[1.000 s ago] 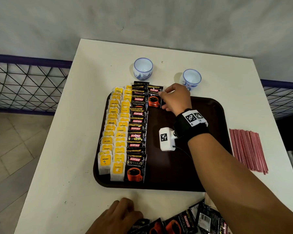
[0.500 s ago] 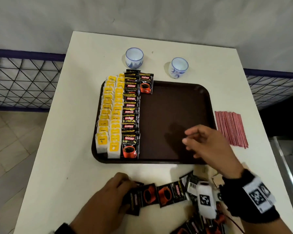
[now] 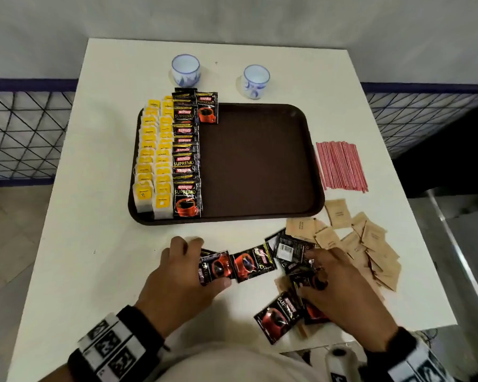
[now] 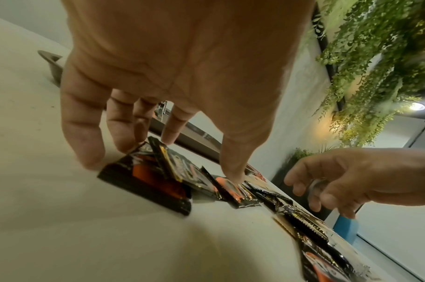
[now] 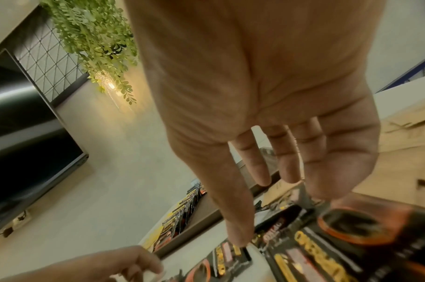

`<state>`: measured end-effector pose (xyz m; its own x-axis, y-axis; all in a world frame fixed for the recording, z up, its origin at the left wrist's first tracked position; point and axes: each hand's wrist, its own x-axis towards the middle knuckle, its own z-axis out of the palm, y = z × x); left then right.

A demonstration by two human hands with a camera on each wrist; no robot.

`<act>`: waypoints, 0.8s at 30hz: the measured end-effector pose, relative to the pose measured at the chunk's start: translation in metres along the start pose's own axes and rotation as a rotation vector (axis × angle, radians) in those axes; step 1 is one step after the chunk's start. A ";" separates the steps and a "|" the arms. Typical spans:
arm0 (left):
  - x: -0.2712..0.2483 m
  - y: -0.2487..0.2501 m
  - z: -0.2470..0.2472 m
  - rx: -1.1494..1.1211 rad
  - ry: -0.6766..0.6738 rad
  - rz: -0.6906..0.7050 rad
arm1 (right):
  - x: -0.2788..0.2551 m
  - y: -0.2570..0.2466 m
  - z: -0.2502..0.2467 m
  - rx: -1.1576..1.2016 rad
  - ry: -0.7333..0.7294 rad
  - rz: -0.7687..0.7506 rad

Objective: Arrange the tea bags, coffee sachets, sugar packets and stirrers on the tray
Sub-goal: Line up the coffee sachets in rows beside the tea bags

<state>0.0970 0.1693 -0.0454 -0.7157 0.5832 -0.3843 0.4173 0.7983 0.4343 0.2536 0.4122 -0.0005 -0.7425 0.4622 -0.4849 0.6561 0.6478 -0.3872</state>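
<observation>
Landmark: the brown tray, in the middle of the white table.
On the tray: tea bags in two columns at its left edge; coffee sachets in a column beside them, one more starting a second column at the far end.
Loose sachets: a scatter on the table just in front of the tray's near rim.
Left hand: fingers curled over the leftmost loose sachet, thumb against its edge, gripping it.
Right hand: spread and relaxed over the right part of the scatter, grasping nothing clearly.
Sugar packets: off the tray's near right corner.
Stirrers: right of the tray.
Key relation: the tray's bare floor lies straight beyond the loose sachets; the left hand is likely nearer the unfinished column, whose sachets run lengthwise away from the person.
</observation>
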 end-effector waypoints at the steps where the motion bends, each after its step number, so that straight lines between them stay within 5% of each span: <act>1: 0.001 0.004 0.000 0.010 -0.045 -0.025 | -0.007 0.005 0.003 -0.011 0.001 0.012; 13: 0.015 0.018 0.001 -0.127 -0.077 -0.034 | -0.020 0.036 0.033 -0.015 0.107 0.107; 24: 0.028 0.009 -0.018 -0.271 -0.074 -0.107 | -0.007 0.027 0.036 0.236 0.078 0.069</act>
<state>0.0702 0.1903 -0.0372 -0.7006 0.5153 -0.4936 0.1698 0.7923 0.5860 0.2812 0.4046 -0.0352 -0.6970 0.5516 -0.4582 0.7122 0.4582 -0.5318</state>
